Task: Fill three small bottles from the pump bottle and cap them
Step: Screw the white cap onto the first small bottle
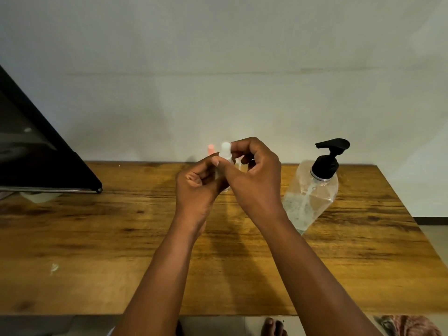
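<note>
At centre frame of the head view, both hands meet above the wooden table, raised clear of its surface. The left hand wraps the body of a small clear bottle, fingers curled closed around it. The right hand pinches at the white cap with fingertips closed on the bottle's top. Whether the cap is being tightened or loosened cannot be determined; it appears seated on the neck.

Just behind the hands, a second small bottle with a pink cap stands near the table's far edge, mostly hidden. A third small bottle cannot be confirmed; something pale shows between the fingers, but it is too obscured to identify. Right of centre, the pump bottle stands on the table, black pump head pointing toward the frame's left, roughly half full of clear gel.

Procedure for this step, as a judgement: keep the left-hand grip firm on the bottle body without squeezing, since a soft bottle may expel gel at the neck. Hold the bottle upright. Turn the cap with the fingertips only, keeping it square to the neck to avoid cross-threading. Stop at first firm resistance.

A dark panel occupies the left of the frame, well apart from the work.
</note>
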